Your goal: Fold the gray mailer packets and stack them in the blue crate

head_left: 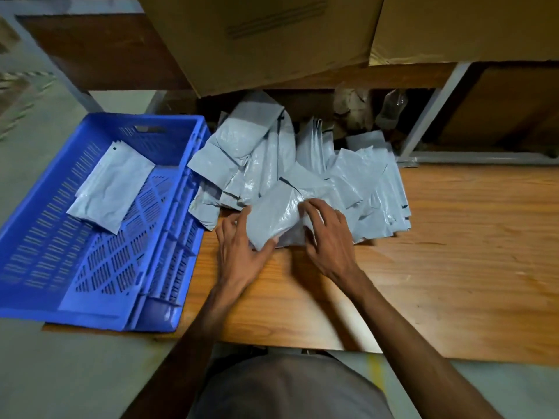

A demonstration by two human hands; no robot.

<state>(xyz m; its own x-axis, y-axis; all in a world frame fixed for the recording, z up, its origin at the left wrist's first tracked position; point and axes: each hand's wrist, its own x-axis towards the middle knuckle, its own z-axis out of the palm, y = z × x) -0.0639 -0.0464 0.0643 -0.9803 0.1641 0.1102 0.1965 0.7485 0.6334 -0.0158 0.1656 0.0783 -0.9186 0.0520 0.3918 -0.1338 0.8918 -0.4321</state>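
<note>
Gray packet [278, 219] at the near edge of the pile [302, 170], on the wooden table [453, 252]: dull blue-gray plastic, glossy in the creases, crumpled and partly doubled over, its lower corner lifted off the wood. Held between both hands. Left hand [239, 252] against its left side, fingers spread and nearly straight, thumb tucked under the lower corner. Right hand [328, 237] on its right side, fingers curled over the crinkled top, pinching the plastic.

Behind, a loose heap of the same gray packets, some standing on edge, some flat and fanned toward the right, thin dark strips showing along several open ends. Heap touching the right wall of the blue crate [39, 231].

Blue crate to the left, slotted walls and floor, partly overhanging the table edge. Inside it, toward the far left, a folded packet [109, 192] lying flat at a slant, a small dark dot near its top corner.

Cardboard boxes [272, 34] overhead, with only faint ruled lines on one face. No readable writing or brand anywhere.
</note>
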